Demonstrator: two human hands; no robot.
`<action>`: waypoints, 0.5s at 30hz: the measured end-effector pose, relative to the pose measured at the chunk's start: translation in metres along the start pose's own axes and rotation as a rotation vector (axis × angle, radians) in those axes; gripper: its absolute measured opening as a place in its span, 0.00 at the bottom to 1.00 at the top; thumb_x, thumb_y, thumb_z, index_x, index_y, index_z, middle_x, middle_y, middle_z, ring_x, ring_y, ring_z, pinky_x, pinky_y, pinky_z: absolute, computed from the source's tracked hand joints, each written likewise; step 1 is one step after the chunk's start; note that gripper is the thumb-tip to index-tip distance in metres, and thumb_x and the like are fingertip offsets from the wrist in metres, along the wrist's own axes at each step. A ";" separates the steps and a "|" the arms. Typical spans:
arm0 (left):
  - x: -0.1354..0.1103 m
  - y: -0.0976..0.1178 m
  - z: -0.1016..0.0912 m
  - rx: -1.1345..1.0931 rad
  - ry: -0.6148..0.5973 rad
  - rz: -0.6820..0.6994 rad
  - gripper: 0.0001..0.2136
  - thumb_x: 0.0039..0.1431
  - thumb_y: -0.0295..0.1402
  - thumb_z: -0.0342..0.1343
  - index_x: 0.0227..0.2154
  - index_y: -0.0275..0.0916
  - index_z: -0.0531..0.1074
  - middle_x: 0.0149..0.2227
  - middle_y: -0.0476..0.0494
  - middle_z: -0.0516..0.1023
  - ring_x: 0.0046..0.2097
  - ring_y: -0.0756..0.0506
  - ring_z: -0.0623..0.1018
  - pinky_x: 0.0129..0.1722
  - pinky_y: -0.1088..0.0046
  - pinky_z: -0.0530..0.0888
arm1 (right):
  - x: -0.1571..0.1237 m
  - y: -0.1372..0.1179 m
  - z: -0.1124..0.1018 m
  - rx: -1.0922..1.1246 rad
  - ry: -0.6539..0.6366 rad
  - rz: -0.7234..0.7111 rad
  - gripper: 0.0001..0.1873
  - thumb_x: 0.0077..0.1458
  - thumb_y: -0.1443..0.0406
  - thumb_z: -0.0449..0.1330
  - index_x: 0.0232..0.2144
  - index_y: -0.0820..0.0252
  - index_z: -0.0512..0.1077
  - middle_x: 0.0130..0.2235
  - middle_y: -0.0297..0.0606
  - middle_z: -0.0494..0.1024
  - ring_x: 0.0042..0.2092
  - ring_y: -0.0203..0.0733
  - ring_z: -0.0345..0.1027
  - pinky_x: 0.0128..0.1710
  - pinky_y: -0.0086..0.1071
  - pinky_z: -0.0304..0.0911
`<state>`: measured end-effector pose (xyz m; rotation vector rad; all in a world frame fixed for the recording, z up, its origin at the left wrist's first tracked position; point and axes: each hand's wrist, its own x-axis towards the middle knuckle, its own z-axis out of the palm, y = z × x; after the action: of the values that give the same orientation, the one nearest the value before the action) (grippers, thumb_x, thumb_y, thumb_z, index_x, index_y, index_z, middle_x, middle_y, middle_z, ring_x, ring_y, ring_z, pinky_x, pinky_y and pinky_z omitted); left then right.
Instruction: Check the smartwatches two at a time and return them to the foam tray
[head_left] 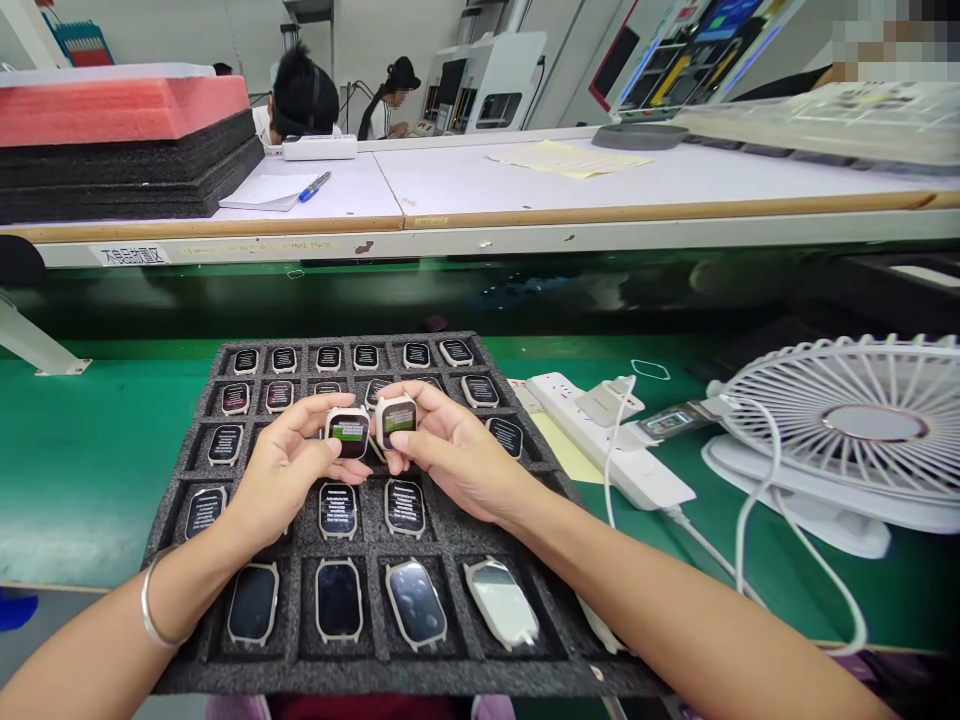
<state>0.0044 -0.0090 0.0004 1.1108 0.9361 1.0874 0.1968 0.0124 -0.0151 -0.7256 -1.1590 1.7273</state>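
My left hand (289, 470) and my right hand (454, 450) hover over the middle of a black foam tray (375, 672). Each holds a small square smartwatch body between thumb and fingertips. The left one (349, 432) and the right one (396, 420) are close together, and both screens show a green patch. Several other watch bodies (339, 600) lie in the tray's slots, some with dark screens and some with text. My hands hide the slots beneath them.
The tray rests on a green bench mat (82, 470). To its right are a white power strip (600, 430), white cables and a white desk fan (847, 430). Beyond a raised white shelf (525, 190) with papers, foam sheets (127, 170) are stacked and two co-workers (304, 95) sit.
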 end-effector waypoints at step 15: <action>0.006 0.003 -0.003 -0.047 0.030 0.008 0.19 0.51 0.31 0.61 0.48 0.37 0.73 0.38 0.46 0.79 0.30 0.45 0.84 0.34 0.68 0.83 | 0.009 0.000 0.000 0.045 0.005 0.000 0.15 0.56 0.59 0.64 0.44 0.57 0.70 0.32 0.32 0.76 0.28 0.35 0.71 0.30 0.31 0.64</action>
<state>0.0021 -0.0022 0.0019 1.0627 0.9259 1.1304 0.1936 0.0204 -0.0148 -0.7024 -1.1134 1.7452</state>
